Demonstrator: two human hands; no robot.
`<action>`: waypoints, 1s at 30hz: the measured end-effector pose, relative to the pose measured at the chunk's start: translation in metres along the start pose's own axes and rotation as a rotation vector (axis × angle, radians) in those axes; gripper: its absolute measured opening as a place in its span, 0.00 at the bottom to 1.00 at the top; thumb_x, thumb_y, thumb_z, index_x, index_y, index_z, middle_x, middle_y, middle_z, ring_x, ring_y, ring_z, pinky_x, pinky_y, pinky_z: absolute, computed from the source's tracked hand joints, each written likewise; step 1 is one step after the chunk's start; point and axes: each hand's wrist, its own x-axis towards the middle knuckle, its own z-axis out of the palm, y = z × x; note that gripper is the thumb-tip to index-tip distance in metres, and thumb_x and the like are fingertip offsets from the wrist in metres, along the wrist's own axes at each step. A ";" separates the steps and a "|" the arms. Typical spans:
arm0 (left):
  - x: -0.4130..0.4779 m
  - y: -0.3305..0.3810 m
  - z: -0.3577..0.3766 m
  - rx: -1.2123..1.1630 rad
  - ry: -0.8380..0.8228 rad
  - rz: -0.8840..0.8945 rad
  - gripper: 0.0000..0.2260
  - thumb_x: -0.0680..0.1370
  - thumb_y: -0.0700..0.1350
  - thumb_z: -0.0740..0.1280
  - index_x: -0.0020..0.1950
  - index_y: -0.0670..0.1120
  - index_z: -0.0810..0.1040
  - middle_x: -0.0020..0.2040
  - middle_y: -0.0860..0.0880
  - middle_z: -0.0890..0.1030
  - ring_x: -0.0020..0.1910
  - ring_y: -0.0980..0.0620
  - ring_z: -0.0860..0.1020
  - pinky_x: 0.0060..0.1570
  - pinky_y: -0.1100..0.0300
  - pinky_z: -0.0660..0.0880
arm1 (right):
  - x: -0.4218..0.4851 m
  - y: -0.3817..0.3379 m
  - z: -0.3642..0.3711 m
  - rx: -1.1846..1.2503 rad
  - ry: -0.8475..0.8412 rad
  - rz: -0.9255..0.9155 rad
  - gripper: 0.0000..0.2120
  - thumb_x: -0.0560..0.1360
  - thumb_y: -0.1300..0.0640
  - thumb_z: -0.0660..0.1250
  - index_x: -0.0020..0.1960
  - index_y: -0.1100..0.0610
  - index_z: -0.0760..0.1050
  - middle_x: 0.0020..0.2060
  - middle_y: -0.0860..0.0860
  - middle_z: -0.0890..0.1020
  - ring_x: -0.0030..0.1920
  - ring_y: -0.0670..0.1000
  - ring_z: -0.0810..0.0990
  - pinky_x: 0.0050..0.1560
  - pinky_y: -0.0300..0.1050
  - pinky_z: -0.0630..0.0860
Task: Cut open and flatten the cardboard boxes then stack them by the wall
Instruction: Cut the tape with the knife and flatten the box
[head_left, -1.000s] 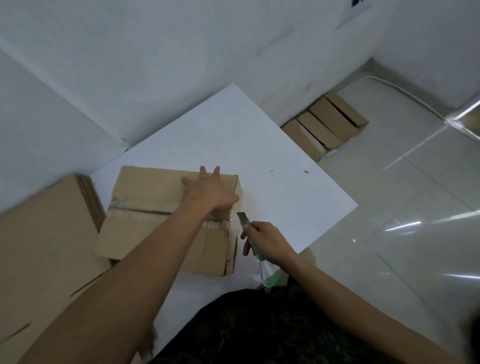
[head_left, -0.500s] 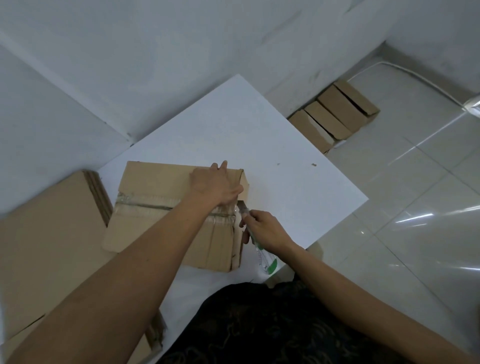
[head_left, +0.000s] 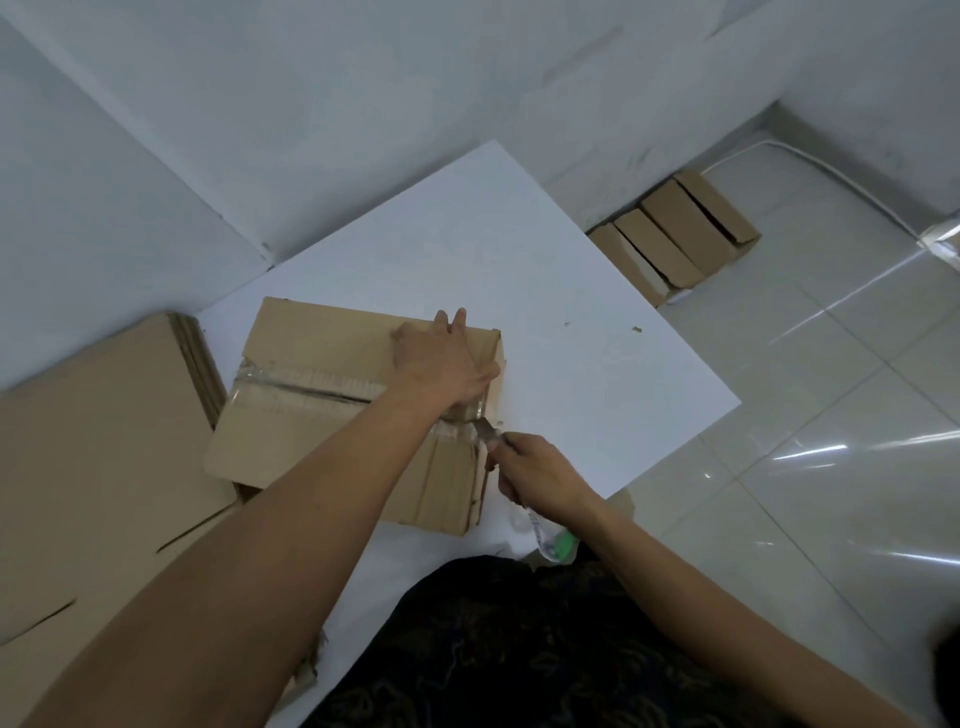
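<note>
A brown cardboard box (head_left: 322, 415) lies on the white table (head_left: 571, 364), towards its left corner and close to the person. A strip of clear tape (head_left: 291, 382) runs along the seam across the top of the box. The left hand (head_left: 441, 364) lies flat on the right part of the top, with its fingers straight and pressing down, grasping nothing. The right hand (head_left: 540, 473) is clenched round a utility knife (head_left: 556, 540) with a clear, green-tipped handle. The knife's metal blade meets the taped seam at the box's right edge, just below the left hand. A stack of flattened brown cardboard sheets (head_left: 104, 441) lies to the left of the box, its edge touching or just beside the table. Several closed brown cardboard boxes (head_left: 675, 234) stand in a row on the glossy white tiled floor (head_left: 805, 389), against the white wall (head_left: 363, 104) and well apart from the hands.
</note>
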 end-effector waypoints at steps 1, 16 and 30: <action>-0.004 -0.002 0.000 -0.045 -0.002 0.010 0.40 0.79 0.68 0.50 0.82 0.45 0.42 0.82 0.44 0.46 0.78 0.41 0.59 0.75 0.40 0.55 | -0.001 0.001 -0.001 0.051 0.015 -0.009 0.15 0.83 0.53 0.57 0.44 0.60 0.76 0.28 0.52 0.76 0.26 0.47 0.74 0.31 0.42 0.71; -0.121 0.007 0.132 -0.974 0.503 -0.009 0.33 0.73 0.59 0.64 0.76 0.52 0.63 0.81 0.55 0.51 0.81 0.53 0.46 0.78 0.45 0.39 | -0.023 0.023 -0.036 -0.785 0.113 -0.264 0.20 0.81 0.32 0.51 0.62 0.40 0.74 0.48 0.41 0.80 0.48 0.45 0.79 0.48 0.44 0.75; -0.119 0.010 0.143 -0.953 0.625 0.004 0.14 0.66 0.50 0.68 0.49 0.52 0.69 0.65 0.56 0.69 0.74 0.52 0.64 0.77 0.40 0.46 | 0.009 0.005 -0.030 -1.220 0.260 -0.609 0.17 0.82 0.39 0.55 0.60 0.44 0.78 0.42 0.46 0.80 0.41 0.51 0.80 0.39 0.45 0.67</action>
